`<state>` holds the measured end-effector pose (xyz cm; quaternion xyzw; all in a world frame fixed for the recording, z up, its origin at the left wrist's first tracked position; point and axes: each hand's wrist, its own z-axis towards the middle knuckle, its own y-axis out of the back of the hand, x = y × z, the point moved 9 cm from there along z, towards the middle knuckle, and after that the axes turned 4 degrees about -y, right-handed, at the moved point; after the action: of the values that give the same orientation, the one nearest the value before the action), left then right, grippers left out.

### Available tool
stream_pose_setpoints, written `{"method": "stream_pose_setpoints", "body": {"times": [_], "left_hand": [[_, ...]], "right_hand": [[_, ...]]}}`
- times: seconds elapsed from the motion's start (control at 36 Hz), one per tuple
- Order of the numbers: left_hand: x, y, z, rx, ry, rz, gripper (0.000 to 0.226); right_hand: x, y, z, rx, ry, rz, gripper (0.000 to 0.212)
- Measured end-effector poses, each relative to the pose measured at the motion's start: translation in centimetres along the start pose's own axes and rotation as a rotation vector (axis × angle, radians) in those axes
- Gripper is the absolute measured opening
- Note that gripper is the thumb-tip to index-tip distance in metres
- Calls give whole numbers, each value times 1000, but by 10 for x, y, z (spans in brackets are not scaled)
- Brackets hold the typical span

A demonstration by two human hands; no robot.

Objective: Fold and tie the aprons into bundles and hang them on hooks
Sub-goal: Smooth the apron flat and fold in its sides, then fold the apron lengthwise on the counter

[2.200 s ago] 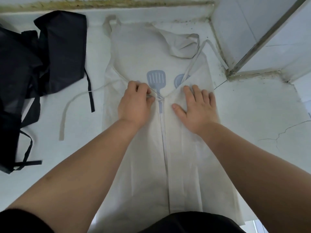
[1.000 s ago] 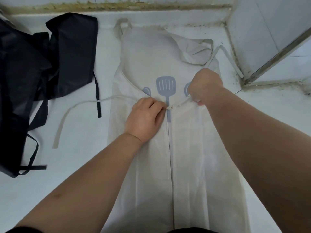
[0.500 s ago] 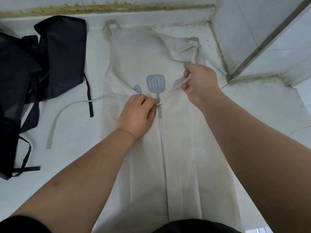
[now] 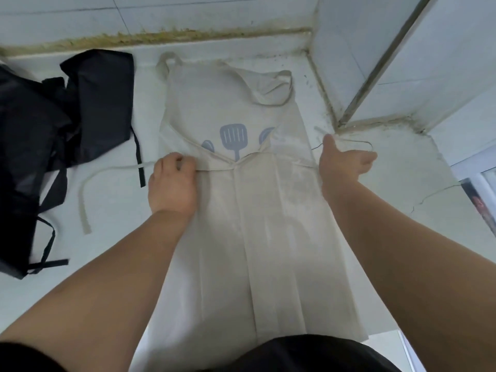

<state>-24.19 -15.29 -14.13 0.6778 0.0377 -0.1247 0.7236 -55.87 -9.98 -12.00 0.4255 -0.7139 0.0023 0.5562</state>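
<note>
Beige apron lies flat mid-desk, sides folded in. My left hand pinches the left tie at nine o'clock, and my right hand clutches the right tie at three — taut, I judge, to cinch the folds.

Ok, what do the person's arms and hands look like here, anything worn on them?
The left hand and right hand are bare, with no gloves, rings or watch visible. Both forearms are uncovered. A black sleeve shows high on the left arm.

White surface, crack at right; tiled wall behind, grimy seam.
</note>
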Motion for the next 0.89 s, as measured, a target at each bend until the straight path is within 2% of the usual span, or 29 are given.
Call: {"method": "stream_pose_setpoints", "body": {"times": [0.08, 0.17, 0.22, 0.28, 0.31, 0.39, 0.5, 0.81, 0.89], "left_hand": [[5, 9, -9, -52, 42, 13, 35], [-8, 13, -17, -56, -66, -67, 39], [-22, 5, -22, 55, -169, -134, 52], [-26, -9, -26, 207, -152, -99, 61], [-22, -20, -29, 292, -113, -57, 64], [-16, -35, -36, 423, -78, 58, 71], [-11, -34, -34, 389, -73, 92, 77], [-13, -34, -30, 355, -94, 71, 76], [-18, -19, -27, 213, -126, 57, 68]], "right_hand": [[10, -13, -16, 47, 221, -193, 88], [30, -28, -48, 76, 580, -383, 74], [27, -61, -65, 265, 741, -617, 65], [5, -88, -72, 444, 716, -871, 67], [-6, -94, -73, 481, 679, -957, 70], [-30, -90, -64, 427, 652, -1143, 80], [-41, -67, -45, 302, 637, -1267, 85], [-37, -66, -44, 226, 644, -1274, 82], [-29, -68, -55, 179, 717, -1319, 74]]}}
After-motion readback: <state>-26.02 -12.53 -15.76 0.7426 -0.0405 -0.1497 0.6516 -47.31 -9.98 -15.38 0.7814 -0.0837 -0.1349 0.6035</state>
